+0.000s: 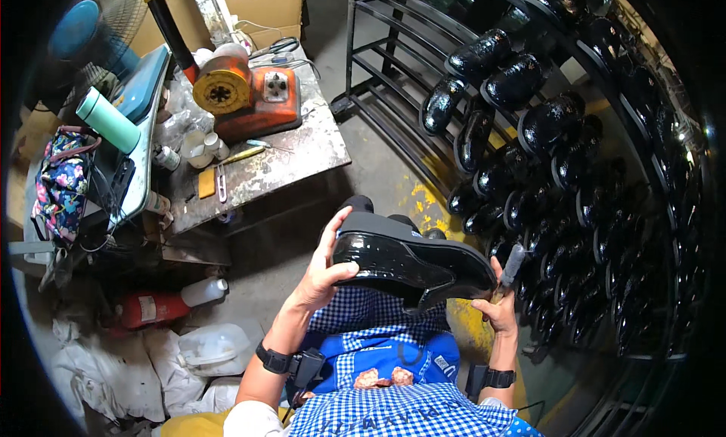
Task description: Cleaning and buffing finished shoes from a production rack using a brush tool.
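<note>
My left hand (324, 270) grips the heel end of a glossy black shoe (408, 259), held sole-up on its side over my lap. My right hand (499, 304) is at the shoe's toe end and holds a small tool with a grey handle (513, 264) against the shoe's edge. Both wrists wear black straps. A blue and white checked apron (378, 346) covers my lap beneath the shoe.
A dark metal rack (393, 96) at the right carries several glossy black shoes (529, 127). At the left stands a worn metal table (302, 153) with an orange machine (249, 93), small bottles and tools. A red extinguisher (151, 308), white jugs (212, 346) and sacks lie on the floor.
</note>
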Demonstrator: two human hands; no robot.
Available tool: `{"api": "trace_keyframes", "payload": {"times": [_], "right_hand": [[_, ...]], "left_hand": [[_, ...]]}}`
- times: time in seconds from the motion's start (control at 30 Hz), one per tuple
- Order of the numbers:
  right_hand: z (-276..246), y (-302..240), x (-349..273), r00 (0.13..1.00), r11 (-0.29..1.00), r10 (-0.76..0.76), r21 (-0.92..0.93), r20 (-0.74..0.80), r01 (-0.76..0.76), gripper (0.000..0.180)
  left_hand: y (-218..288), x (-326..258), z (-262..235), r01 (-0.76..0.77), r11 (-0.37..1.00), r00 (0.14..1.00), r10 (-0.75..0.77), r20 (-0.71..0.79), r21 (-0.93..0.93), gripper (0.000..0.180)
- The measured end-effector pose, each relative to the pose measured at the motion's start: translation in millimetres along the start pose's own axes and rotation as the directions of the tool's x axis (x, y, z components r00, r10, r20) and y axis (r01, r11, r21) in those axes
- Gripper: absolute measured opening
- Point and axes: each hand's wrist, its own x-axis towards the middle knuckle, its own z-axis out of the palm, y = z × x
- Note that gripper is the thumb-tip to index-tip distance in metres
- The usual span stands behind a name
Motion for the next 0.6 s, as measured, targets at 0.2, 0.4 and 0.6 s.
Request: {"api": "trace_keyframes", "payload": {"times": [0.2,0.4,0.6], "right_hand": [[-6,0,-27,0.992,0.994,-0.097,0.037,-0.08,0.1,0.093],[-56,32,-61,0.96,0.983,-0.164,0.046,-0.227,0.179,0.07],[-115,123,-127,0.859,0.777,0.041,0.557,-0.51,0.293,0.027]], "left_hand": [[-11,-9,29,-0.005,1.0,0.998,0.004,0.066,0.019,0.091],[-39,4,72,0.212,0.97,0.969,-0.193,0.154,-0.117,0.082],[-100,18,75,0.349,0.932,0.93,-0.357,0.09,0.1,0.066]]}}
